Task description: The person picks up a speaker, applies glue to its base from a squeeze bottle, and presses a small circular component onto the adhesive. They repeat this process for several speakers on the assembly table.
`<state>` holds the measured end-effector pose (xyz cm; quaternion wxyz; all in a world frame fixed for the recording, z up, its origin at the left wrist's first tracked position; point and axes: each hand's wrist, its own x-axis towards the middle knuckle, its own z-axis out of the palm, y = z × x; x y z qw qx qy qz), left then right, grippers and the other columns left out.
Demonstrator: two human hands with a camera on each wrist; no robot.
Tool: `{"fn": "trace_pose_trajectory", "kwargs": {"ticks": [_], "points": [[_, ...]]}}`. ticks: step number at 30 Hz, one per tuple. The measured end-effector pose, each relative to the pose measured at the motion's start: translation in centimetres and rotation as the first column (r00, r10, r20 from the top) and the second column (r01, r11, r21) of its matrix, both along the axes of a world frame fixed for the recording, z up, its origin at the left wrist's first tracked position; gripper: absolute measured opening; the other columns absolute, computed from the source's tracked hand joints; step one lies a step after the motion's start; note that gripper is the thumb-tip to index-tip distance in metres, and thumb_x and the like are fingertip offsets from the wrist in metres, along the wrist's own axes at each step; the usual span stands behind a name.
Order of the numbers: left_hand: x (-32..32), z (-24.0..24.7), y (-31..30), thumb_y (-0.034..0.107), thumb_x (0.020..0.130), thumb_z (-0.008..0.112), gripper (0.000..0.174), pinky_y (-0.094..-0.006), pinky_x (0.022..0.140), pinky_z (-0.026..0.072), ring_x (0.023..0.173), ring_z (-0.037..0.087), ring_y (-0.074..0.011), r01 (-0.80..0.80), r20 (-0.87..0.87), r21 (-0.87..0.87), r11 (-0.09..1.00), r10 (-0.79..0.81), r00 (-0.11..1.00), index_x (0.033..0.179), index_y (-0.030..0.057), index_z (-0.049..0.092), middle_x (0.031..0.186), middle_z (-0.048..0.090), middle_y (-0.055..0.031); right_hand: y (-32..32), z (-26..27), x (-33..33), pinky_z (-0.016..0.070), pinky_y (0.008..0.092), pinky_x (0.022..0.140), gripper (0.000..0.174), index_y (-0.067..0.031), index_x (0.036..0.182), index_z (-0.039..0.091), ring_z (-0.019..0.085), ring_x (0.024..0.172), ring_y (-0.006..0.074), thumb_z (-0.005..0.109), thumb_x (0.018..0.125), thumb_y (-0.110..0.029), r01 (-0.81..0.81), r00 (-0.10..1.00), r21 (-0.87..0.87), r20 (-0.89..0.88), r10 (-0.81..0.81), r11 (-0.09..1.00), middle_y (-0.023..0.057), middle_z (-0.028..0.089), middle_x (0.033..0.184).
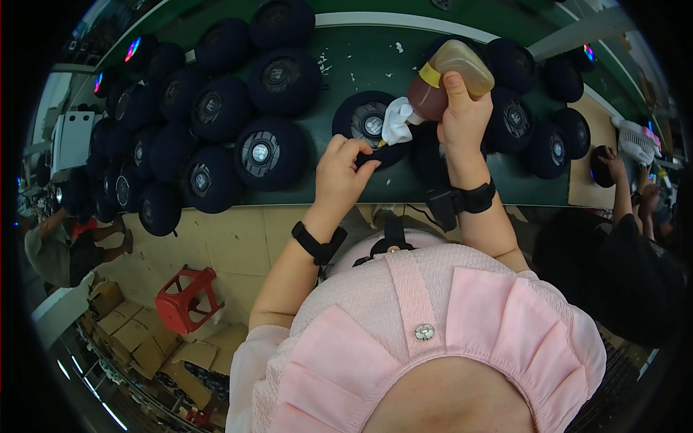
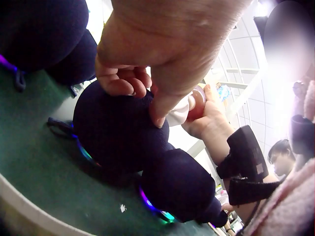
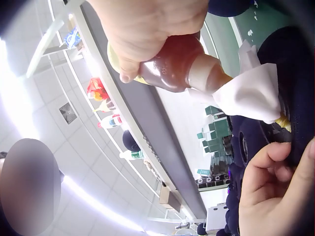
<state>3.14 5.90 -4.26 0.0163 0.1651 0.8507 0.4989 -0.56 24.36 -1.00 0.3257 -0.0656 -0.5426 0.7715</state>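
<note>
A squeeze bottle (image 1: pixel 426 99) of amber liquid, tilted nozzle-down, is gripped by my right hand (image 1: pixel 464 119). White tissue (image 1: pixel 397 121) wraps its neck, and a yellowish nozzle tip (image 3: pixel 283 123) pokes out at the speaker's inner plate. That round, dark fabric-covered speaker (image 1: pixel 351 115) lies on the green table (image 1: pixel 321 137), its patterned plate facing up. My left hand (image 1: pixel 339 167) holds the speaker's near edge with curled fingers. In the left wrist view its thumb (image 2: pixel 158 115) lies against the fabric, while the curled fingertips (image 2: pixel 133 87) sit over the top.
Many similar speakers (image 1: pixel 278 79) crowd the table's left, with several more (image 1: pixel 514 119) at right. White scraps (image 1: pixel 398 47) lie toward the back. A red stool (image 1: pixel 189 299) and cardboard boxes (image 1: pixel 137 332) stand on the floor at left. Another person's arm (image 1: pixel 619 180) reaches in at right.
</note>
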Motion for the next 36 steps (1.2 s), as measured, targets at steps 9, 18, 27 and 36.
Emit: {"fn": "trace_pose_trajectory", "kwargs": {"ticks": [9,18,27,36], "points": [[0.0,-0.1,0.2,0.003,0.063,0.073,0.024,-0.0214,0.051,0.0389,0.055,0.041,-0.0094,-0.009,-0.009,-0.015,1.000,0.008,1.000,0.081,0.0060,0.058,0.073,0.043,-0.0019,2.7,0.5,-1.0,0.0453,0.0279,0.077,0.035,-0.0018,0.106,0.051,0.054,0.087,0.0144,0.062,0.084,-0.026,0.031,0.999,-0.209,0.018,-0.028,0.977,0.0048,0.056,0.097],[0.2,0.0,0.3,0.004,0.064,0.072,0.024,-0.0250,0.053,0.0408,0.058,0.045,-0.0132,-0.010,0.014,-0.022,1.000,0.010,1.000,0.084,0.0069,0.058,0.074,0.045,-0.0034,4.0,1.2,-1.8,0.0464,0.0295,0.078,0.036,-0.0027,0.107,0.051,0.055,0.089,0.0154,0.063,0.083,-0.027,0.112,0.994,-0.093,0.002,-0.112,0.989,0.0052,0.057,0.098],[-0.2,2.0,4.3,0.019,0.060,0.074,0.036,-0.0364,0.062,0.0381,0.074,0.048,-0.0256,-0.074,-0.422,-0.321,0.944,-0.073,0.904,0.090,0.0051,0.060,0.081,0.048,-0.0072,5.2,1.7,-1.4,0.0478,0.0307,0.077,0.033,-0.0028,0.107,0.051,0.055,0.089,0.0162,0.059,0.085,-0.027,0.099,0.995,-0.273,0.005,-0.102,0.957,0.0058,0.057,0.097],[-0.4,0.1,4.9,0.013,0.059,0.073,0.031,-0.0362,0.066,0.0361,0.079,0.047,-0.0244,-0.113,-0.417,-0.316,0.942,-0.031,0.909,0.088,0.0080,0.062,0.082,0.050,-0.0052,6.1,1.4,-0.7,0.0477,0.0325,0.080,0.037,-0.0022,0.110,0.049,0.057,0.091,0.0184,0.054,0.088,-0.031,0.176,0.984,-0.224,0.071,-0.164,0.959,0.0074,0.057,0.100]]}}
